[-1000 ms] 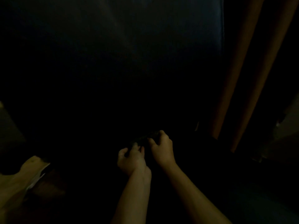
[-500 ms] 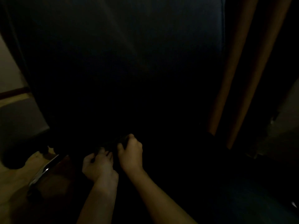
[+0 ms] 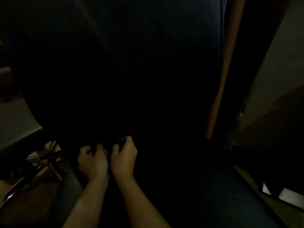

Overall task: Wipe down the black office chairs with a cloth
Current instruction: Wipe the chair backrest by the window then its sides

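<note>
The scene is very dark. A black office chair (image 3: 125, 66) fills most of the view, its broad dark back rising in front of me. Low against it, my left hand (image 3: 92, 162) and my right hand (image 3: 123, 158) sit side by side, fingers curled. Both grip a dark cloth (image 3: 111, 143) bunched between them, pressed to the chair's lower part. The cloth is barely distinguishable from the chair. My bare forearms reach up from the bottom edge.
A chrome chair base with spokes (image 3: 46, 157) shows at lower left over a brownish floor (image 3: 32, 195). An orange-brown vertical strip (image 3: 222, 79) runs right of the chair. A pale wall (image 3: 271, 83) lies far right, a bright patch (image 3: 283, 195) at lower right.
Both hands shifted left from a second ago, then slightly back right, still together on the cloth. The view swung, revealing the chrome base at lower left.
</note>
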A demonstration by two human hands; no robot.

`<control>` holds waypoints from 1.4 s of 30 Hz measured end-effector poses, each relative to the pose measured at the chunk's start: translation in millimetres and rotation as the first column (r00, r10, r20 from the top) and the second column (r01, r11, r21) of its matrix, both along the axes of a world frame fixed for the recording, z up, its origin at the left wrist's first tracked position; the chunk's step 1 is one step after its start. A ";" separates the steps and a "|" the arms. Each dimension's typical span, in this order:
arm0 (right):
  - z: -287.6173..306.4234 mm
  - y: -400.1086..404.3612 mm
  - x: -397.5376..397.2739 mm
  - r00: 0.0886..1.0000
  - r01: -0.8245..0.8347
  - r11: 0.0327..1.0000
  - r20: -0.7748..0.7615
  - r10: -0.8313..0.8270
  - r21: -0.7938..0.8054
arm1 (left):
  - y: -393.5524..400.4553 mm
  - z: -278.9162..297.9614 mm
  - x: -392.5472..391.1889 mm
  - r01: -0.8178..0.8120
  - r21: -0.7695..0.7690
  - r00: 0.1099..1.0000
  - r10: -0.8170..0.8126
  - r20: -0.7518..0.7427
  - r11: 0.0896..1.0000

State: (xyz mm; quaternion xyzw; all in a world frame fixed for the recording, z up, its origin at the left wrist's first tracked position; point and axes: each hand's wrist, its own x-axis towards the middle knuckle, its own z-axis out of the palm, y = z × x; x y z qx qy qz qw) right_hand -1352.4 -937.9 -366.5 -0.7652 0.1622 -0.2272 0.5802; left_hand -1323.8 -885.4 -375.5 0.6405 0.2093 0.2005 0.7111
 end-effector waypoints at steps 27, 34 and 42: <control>-2.6 -209.7 -172.8 0.775 0.630 0.758 -0.071 -0.628 0.168 | -229.6 13.5 -155.5 0.728 0.206 0.660 -0.750 0.050 0.654; -3.9 -200.2 -211.2 0.763 0.643 0.750 -0.049 -0.644 0.154 | -223.7 9.4 -183.2 0.798 0.289 0.545 -0.838 0.029 0.529; 0.0 -167.9 -300.3 0.588 0.781 0.595 0.094 -0.803 0.191 | -216.2 8.1 -263.7 0.830 0.317 0.485 -0.874 -0.003 0.459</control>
